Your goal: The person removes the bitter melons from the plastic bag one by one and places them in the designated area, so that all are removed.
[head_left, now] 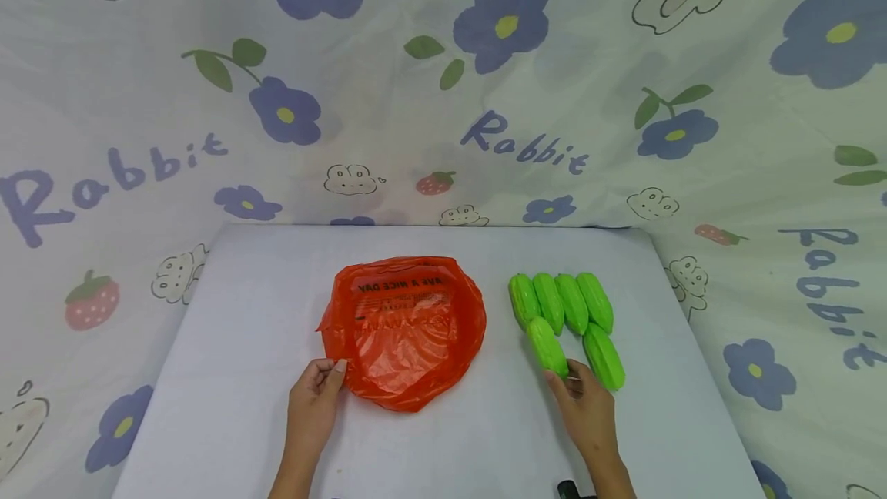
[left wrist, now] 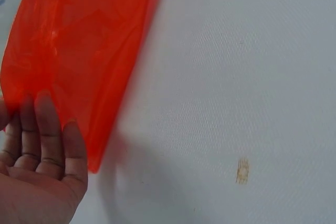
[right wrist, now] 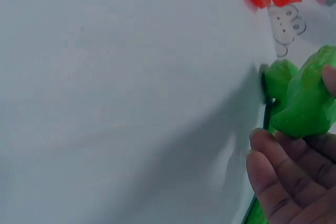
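A red plastic bag [head_left: 405, 353] lies with its mouth spread wide, mirrored lettering showing through it. At its near left rim, my left hand [head_left: 317, 393] pinches the edge between thumb and fingers; the left wrist view shows the fingers [left wrist: 50, 135] against the red film. My right hand [head_left: 582, 403] holds a green ridged gourd [head_left: 547, 346] by its near end, thumb on one side and fingers on the other. In the right wrist view this gourd [right wrist: 307, 98] is raised in front of other green gourds.
Beyond the right hand, several more green gourds [head_left: 571, 303] lie side by side in a row, and another gourd [head_left: 604, 356] sits just right of the hand. A white table [head_left: 263, 291] carries everything. A printed cloth [head_left: 388, 122] hangs behind and at the sides.
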Demonstrator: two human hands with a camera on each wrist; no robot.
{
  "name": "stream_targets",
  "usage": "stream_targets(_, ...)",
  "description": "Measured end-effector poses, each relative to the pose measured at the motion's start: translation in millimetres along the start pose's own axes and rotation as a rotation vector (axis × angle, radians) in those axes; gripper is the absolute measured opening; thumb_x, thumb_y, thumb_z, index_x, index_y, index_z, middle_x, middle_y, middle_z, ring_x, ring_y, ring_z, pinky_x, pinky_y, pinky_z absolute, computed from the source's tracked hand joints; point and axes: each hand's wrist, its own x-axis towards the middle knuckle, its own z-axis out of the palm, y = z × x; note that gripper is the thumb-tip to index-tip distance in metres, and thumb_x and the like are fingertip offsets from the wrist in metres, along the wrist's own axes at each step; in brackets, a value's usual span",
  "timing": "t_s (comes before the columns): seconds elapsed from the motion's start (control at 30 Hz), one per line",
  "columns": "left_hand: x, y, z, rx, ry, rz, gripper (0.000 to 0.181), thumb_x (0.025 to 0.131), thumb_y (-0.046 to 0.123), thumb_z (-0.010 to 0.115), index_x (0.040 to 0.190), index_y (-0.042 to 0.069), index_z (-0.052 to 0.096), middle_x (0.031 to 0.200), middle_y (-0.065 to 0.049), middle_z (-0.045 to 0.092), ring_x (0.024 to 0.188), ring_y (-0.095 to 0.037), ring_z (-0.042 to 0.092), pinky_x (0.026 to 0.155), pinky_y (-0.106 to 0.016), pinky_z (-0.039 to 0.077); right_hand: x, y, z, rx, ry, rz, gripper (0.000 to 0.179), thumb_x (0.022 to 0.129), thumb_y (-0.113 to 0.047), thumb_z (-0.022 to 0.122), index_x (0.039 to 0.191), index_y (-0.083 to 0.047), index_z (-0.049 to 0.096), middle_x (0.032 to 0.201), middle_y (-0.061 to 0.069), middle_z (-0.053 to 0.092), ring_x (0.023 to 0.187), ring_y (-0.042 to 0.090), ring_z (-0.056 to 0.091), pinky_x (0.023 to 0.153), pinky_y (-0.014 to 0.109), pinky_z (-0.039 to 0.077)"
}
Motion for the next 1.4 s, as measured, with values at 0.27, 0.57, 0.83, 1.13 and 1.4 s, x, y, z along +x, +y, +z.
stream_targets(0.27,-1.1,0.4,-0.7,0.012,-0.003,-0.014,0.034,0.107,0.035,0.062,0.113,0.001,0.062,0.102,-0.01,0.069,0.089,-0.013,0.062,0.077,-0.016,0.055,-2.4,5,-11,-0.046,-0.004,0.063,0.054,0.098,-0.039,0.075,0.129,0.005,0.066,0.11,0.02,0.073,0.091,0.031,0.074,0.074,0.035,0.061)
stream_targets(0.57,-1.3,-1.1,-0.3,0.009,-0.009,-0.024,0.036,0.108,0.036,0.061,0.115,0.001,0.062,0.105,-0.011,0.069,0.091,-0.013,0.062,0.079,-0.014,0.055,-3.4,9,-17,-0.109,0.076,0.108,0.056,0.097,-0.04,0.076,0.125,0.008,0.066,0.104,0.02,0.072,0.083,0.03,0.074,0.062,0.032,0.058)
stream_targets(0.83,-0.9,-0.5,0.3,0.008,-0.004,-0.024,0.034,0.108,0.034,0.061,0.116,0.001,0.062,0.106,-0.012,0.07,0.09,-0.012,0.062,0.079,-0.013,0.054,-1.6,14,-22,-0.206,0.087,0.125,0.054,0.096,-0.044,0.076,0.116,0.006,0.071,0.091,0.013,0.07,0.082,0.03,0.069,0.065,0.042,0.055)
stream_targets(1.13,-0.3,0.1,0.0,0.02,-0.003,-0.032,0.034,0.108,0.034,0.06,0.116,0.002,0.062,0.107,-0.012,0.069,0.093,-0.019,0.062,0.079,-0.015,0.055,-0.9,16,-29,-0.251,0.038,0.151,0.058,0.097,-0.048,0.074,0.116,0.006,0.071,0.09,0.011,0.068,0.075,0.025,0.064,0.057,0.035,0.05)
stream_targets(1.4,0.8,-1.0,-0.2,0.036,-0.007,-0.042,0.037,0.108,0.039,0.059,0.117,0.003,0.062,0.11,-0.013,0.069,0.094,-0.016,0.063,0.08,-0.012,0.053,0.3,18,-30,-0.287,0.005,0.167,0.059,0.098,-0.047,0.072,0.115,0.009,0.069,0.092,0.016,0.068,0.073,0.027,0.064,0.054,0.038,0.051)
